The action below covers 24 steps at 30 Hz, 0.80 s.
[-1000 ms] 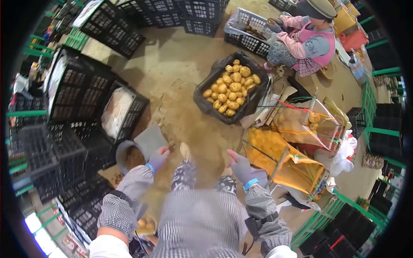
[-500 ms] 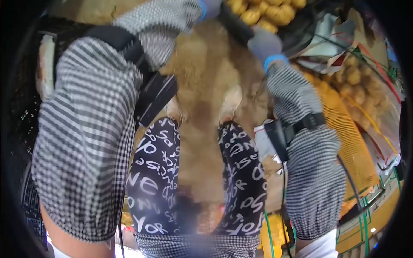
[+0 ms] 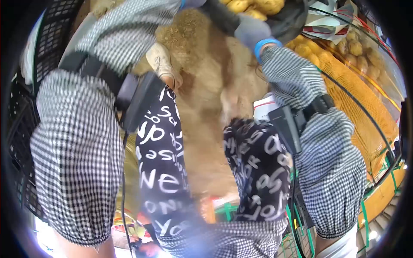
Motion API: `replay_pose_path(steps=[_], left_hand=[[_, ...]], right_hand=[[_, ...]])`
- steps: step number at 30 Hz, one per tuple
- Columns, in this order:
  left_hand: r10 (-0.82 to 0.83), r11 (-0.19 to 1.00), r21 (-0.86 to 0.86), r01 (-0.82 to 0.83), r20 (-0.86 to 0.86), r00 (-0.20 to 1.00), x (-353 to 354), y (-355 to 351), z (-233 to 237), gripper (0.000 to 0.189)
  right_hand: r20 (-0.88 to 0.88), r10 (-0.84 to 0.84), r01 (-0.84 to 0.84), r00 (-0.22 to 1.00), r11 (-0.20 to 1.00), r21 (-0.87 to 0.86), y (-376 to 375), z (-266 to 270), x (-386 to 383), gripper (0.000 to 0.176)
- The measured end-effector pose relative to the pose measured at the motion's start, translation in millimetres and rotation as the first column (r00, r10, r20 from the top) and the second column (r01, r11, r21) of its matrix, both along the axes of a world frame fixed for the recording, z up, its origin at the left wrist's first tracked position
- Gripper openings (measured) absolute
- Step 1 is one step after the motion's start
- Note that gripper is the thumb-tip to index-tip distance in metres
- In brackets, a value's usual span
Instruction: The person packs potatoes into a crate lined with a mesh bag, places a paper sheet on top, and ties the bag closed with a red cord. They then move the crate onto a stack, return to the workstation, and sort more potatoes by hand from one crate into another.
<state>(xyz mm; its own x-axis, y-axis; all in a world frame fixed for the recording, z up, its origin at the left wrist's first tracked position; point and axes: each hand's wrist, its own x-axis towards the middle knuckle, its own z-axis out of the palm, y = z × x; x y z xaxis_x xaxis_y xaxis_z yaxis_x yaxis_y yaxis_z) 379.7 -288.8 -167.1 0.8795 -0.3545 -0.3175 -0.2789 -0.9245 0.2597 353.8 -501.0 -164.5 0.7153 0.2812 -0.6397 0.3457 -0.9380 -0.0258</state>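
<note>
A black tub (image 3: 224,16) holding yellow potatoes (image 3: 267,6) is at the top of the head view, partly cut off by the frame edge. My right hand (image 3: 253,32), in a grey-blue glove with a blue band at the wrist, has its fingers wrapped round the tub's near rim. At the top edge, my left hand (image 3: 193,3) is also gloved and closed at the rim's left end, only partly in view. Both forearms wear checked sleeves with black strapped-on devices.
On the right lie an orange mesh sack (image 3: 340,99) and a clear bag of potatoes (image 3: 361,56). Black crates (image 3: 47,43) stand at the left. A black cable (image 3: 365,94) arcs across the right side. Brown floor (image 3: 206,107) runs between my legs, with green wire racks (image 3: 305,241) behind.
My left foot has come forward, and the right foot is blurred by motion. The tub and both hands sit slightly further left and higher in view. Both hands keep their hold.
</note>
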Motion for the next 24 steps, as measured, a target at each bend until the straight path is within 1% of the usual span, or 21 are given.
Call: replay_pose_path(steps=[1, 2, 3, 4, 5, 6, 7, 8, 9, 10, 11, 12, 13, 14, 15, 16, 17, 19, 20, 21, 24], left_hand=[[0.106, 0.994, -0.033, -0.106, -0.008, 0.994, -30, 10, -65, 0.021], [0.207, 0.976, -0.064, -0.208, -0.024, 0.978, -55, 11, -64, 0.021], [0.157, 0.988, -0.006, -0.156, 0.012, 0.988, -79, 34, -60, 0.028], [0.097, 0.993, 0.057, -0.099, 0.036, 0.995, -107, 46, 11, 0.035], [0.125, 0.992, 0.010, -0.125, 0.027, 0.992, -133, 58, -3, 0.032], [0.135, 0.990, -0.042, -0.134, 0.013, 0.991, -140, 63, -30, 0.028], [0.138, 0.988, -0.069, -0.134, 0.042, 0.990, -171, 65, -49, 0.025], [0.147, 0.986, -0.089, -0.140, 0.078, 0.986, -219, 68, -54, 0.023], [0.220, 0.974, -0.088, -0.210, 0.127, 0.967, -256, 59, -42, 0.019], [0.292, 0.956, -0.004, -0.292, 0.009, 0.956, -283, 50, -31, 0.019], [0.362, 0.931, -0.050, -0.363, -0.017, 0.932, -320, 43, -30, 0.027], [0.423, 0.905, -0.055, -0.423, -0.002, 0.906, -351, 32, -33, 0.024], [0.504, 0.863, 0.001, -0.505, 0.019, 0.863, -360, -23, -14, 0.021], [0.534, 0.845, 0.005, -0.535, 0.058, 0.843, -368, -23, -18, 0.022], [0.555, 0.830, 0.012, -0.558, 0.083, 0.828, -375, -28, -19, 0.022], [0.576, 0.815, 0.013, -0.579, 0.086, 0.813, -391, -42, -17, 0.023], [0.582, 0.809, 0.004, -0.588, 0.138, 0.802, -392, -47, -17, 0.021], [0.589, 0.801, 0.030, -0.598, 0.141, 0.796, -387, -44, -20, 0.018], [0.603, 0.789, 0.050, -0.613, 0.131, 0.787, -397, -52, -19, 0.016], [0.607, 0.784, 0.047, -0.619, 0.151, 0.780, -405, -55, -21, 0.016], [0.602, 0.772, 0.045, -0.633, 0.267, 0.753, -423, -67, -26, 0.017]], right_hand=[[-0.020, 0.008, -0.008, 1.000, 1.000, 0.002, 15, 6, -24, 0.035], [-0.045, 0.013, -0.013, 0.999, 1.000, 0.005, 27, 6, -49, 0.033], [0.031, 0.037, -0.038, 0.999, 0.998, 0.059, 39, 3, -75, 0.027], [0.101, 0.048, -0.059, 0.994, 0.992, 0.112, 48, 1, -99, 0.022], [0.042, 0.068, -0.073, 0.997, 0.986, 0.147, 54, 3, -120, 0.024], [0.093, 0.066, -0.082, 0.993, 0.979, 0.185, 48, 0, -124, 0.021], [0.184, 0.101, -0.146, 0.978, 0.957, 0.250, 41, -22, -147, 0.019], [0.295, 0.121, -0.197, 0.948, 0.950, 0.241, 40, -30, -191, 0.020], [0.277, 0.179, -0.247, 0.944, 0.940, 0.234, 35, -36, -214, 0.021], [0.128, 0.208, -0.230, 0.970, 0.954, 0.193, 39, -31, -229, 0.022], [0.049, 0.263, -0.268, 0.964, 0.949, 0.167, 38, -21, -246, 0.022], [0.030, 0.292, -0.293, 0.956, 0.940, 0.177, 31, -13, -262, 0.023], [0.006, 0.346, -0.337, 0.938, 0.908, 0.248, -23, -2, -256, 0.023], [0.020, 0.375, -0.366, 0.927, 0.890, 0.271, -21, -9, -259, 0.023], [0.069, 0.388, -0.391, 0.919, 0.875, 0.286, -20, -15, -260, 0.023], [0.098, 0.400, -0.411, 0.911, 0.864, 0.292, -26, -11, -263, 0.022], [0.124, 0.413, -0.431, 0.902, 0.855, 0.287, -33, -8, -266, 0.022], [0.173, 0.421, -0.453, 0.891, 0.851, 0.266, -33, -13, -267, 0.020], [0.186, 0.434, -0.470, 0.881, 0.843, 0.261, -35, -7, -275, 0.019], [0.130, 0.425, -0.444, 0.896, 0.866, 0.228, -33, 1, -280, 0.020], [0.250, 0.429, -0.478, 0.868, 0.859, 0.184, -44, -10, -300, 0.022]])
